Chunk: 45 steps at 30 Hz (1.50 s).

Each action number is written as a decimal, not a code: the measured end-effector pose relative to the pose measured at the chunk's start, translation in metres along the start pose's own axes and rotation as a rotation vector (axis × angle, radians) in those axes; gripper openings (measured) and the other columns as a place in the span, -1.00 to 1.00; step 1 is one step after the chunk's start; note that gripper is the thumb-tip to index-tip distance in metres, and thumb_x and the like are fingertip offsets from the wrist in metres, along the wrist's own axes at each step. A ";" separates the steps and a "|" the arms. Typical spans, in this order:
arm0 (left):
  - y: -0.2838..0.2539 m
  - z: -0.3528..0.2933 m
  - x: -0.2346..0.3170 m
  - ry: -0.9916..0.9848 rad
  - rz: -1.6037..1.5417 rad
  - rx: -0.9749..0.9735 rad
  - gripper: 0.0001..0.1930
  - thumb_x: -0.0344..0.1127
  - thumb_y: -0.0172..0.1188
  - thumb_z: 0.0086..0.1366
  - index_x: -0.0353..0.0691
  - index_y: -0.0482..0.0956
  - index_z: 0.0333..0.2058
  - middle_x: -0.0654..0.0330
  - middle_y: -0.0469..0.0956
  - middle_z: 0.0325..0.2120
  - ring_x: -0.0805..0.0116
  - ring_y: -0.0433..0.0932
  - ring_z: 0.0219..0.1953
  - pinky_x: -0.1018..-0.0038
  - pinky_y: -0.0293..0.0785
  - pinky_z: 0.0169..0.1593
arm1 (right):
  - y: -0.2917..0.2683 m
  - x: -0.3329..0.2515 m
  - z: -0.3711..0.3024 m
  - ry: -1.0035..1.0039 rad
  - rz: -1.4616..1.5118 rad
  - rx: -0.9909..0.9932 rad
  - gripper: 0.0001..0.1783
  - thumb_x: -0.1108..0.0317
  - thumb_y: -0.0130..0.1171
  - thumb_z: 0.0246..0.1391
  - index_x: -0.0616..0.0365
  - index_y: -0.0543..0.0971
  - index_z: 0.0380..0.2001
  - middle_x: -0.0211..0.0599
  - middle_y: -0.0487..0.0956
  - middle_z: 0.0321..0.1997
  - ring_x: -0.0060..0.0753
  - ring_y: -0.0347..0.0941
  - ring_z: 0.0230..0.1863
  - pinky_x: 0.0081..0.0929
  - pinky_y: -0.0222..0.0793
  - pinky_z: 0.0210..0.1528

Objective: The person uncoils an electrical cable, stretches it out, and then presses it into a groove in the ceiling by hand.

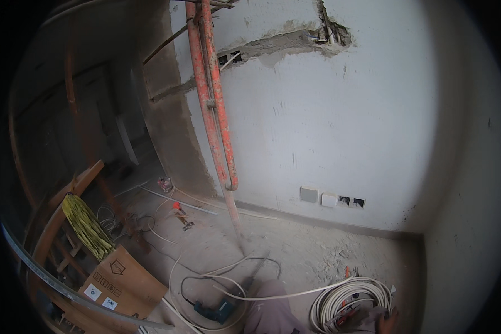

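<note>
At the lower right lies a coil of white cable [319, 306] on the dusty floor. My right hand [388, 321] is at the coil's right side, dark and partly cut off by the lower edge; its fingers do not show clearly. Small red and dark items [345, 318] sit inside the coil, too dim to name. From the coil a loose length of cable [295, 295] runs left across my knee [271, 312]. A teal power drill [217, 312] with a dark cord lies left of my knee. My left hand is out of view.
An orange scaffold pole [203, 94] stands before the white wall [317, 122], which has a chased groove and low socket boxes [351, 201]. A hammer [182, 216] lies on the floor. Left are a cardboard box [128, 281], a yellow-green bundle [87, 225] and wooden boards [55, 217].
</note>
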State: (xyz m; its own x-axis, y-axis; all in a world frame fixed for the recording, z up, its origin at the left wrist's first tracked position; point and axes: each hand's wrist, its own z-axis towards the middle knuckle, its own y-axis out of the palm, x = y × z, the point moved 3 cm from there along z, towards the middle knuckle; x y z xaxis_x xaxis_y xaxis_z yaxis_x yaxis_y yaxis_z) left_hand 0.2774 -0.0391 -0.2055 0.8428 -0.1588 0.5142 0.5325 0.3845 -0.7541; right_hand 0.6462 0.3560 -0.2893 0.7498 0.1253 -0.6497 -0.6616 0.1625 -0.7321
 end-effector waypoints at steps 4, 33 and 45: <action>0.008 -0.006 -0.008 0.033 0.033 0.008 -0.76 -0.27 0.24 0.09 -0.03 0.64 -0.21 0.19 0.56 -0.11 0.12 0.36 0.17 0.07 0.08 0.24 | 0.012 0.018 0.001 0.109 0.124 -0.011 -0.16 0.27 0.22 -0.20 0.32 0.24 0.21 0.25 0.26 0.23 0.23 0.21 0.24 -0.09 0.13 0.27; -0.020 0.020 0.038 -0.230 0.089 -0.062 -0.73 -0.28 0.09 0.14 -0.04 0.60 -0.16 0.22 0.49 0.03 0.13 0.28 0.19 -0.02 -0.10 0.26 | 0.003 -0.014 0.002 0.116 0.146 -0.053 -0.27 0.28 0.19 -0.03 0.23 0.25 0.23 0.25 0.23 0.22 0.23 0.14 0.27 -0.11 0.08 0.30; -0.017 0.015 0.029 -0.208 -0.010 -0.076 -0.70 -0.27 0.12 0.19 0.07 0.55 -0.07 0.28 0.42 0.10 0.18 0.24 0.27 -0.05 -0.14 0.30 | 0.014 0.020 0.007 0.103 0.246 -0.176 -0.40 0.34 0.09 0.10 0.30 0.28 0.21 0.14 0.34 0.22 0.00 0.26 0.24 -0.24 0.11 0.28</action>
State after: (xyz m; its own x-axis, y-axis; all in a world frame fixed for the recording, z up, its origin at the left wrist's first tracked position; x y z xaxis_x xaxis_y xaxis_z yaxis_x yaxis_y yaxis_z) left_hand 0.2912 -0.0368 -0.1715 0.8075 0.0315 0.5890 0.5516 0.3134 -0.7730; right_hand 0.6523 0.3678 -0.3109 0.5675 0.0383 -0.8225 -0.8219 -0.0332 -0.5686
